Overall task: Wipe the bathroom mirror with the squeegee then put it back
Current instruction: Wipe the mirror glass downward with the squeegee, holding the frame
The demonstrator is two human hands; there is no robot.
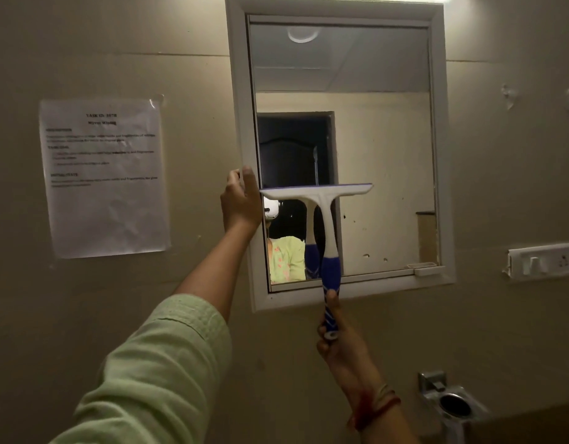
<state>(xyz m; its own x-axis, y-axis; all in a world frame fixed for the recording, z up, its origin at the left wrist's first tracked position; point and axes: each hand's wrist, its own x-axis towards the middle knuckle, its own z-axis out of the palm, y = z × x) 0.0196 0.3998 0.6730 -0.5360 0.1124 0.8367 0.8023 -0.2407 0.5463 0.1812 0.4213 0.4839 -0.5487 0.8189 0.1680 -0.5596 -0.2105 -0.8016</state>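
A person faces a white-framed bathroom mirror point(382, 139) set in a beige wall. The right hand point(336, 339) has its grip wrapped tight around the bottom of the blue handle of a white squeegee point(325, 216), which stands upright with its blade level across the lower left half of the glass. The blade appears to lie against the glass, though actual contact is hard to confirm. The left hand point(241, 200), in a pale green sleeve, rests its grip spread flat against the frame's left edge, steadying it and holding nothing

The wiping looks to be in progress: dark specks still dot the glass to the right of the blade, so more passes seem needed, and returning the squeegee is not yet done. Where it belongs is not evident

A printed sheet point(105, 177) taped to the wall is too blurred to read. A chrome holder point(451, 402) at lower right is partly cut off. The mirror's top fades into glare
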